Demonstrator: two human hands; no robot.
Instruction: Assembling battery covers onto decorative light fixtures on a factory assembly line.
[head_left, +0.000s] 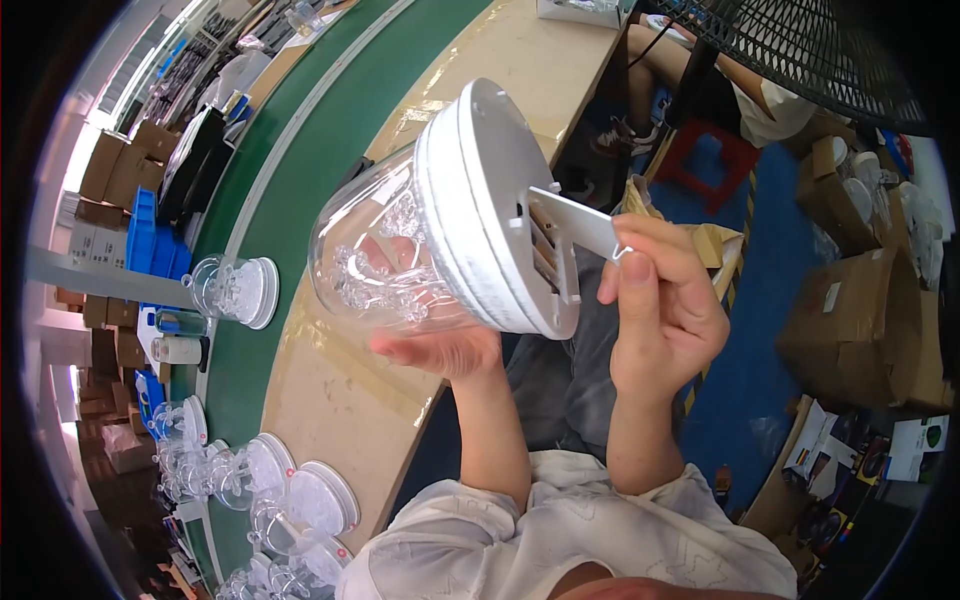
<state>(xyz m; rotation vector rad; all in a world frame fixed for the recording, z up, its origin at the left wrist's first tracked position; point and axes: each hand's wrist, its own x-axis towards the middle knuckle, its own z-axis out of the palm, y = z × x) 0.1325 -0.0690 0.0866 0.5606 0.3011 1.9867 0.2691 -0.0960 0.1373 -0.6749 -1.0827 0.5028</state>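
Note:
My left hand (pixel 445 350) is closed around a clear dome ornament (pixel 345 240) with a round white base (pixel 500 230), tilted on its side. Through the dome show clear, shiny figures and some of my fingers. The base's underside faces right, with an uncovered battery compartment (pixel 545 245) in it. Between thumb and fingers of my right hand (pixel 668 310) is a flat white battery cover (pixel 580 222) with a small bent clip at its end. The cover's far end is at the compartment's edge; whether it is seated there I cannot tell.
A tan work surface (pixel 340 370) runs beside a green conveyor belt (pixel 290 150). Several similar domes (pixel 320 500) stand lower left, and another dome (pixel 235 290) sits on the belt. A black fan (pixel 810 60) is upper right, near a seated person's legs. Cardboard boxes (pixel 860 310) stand right.

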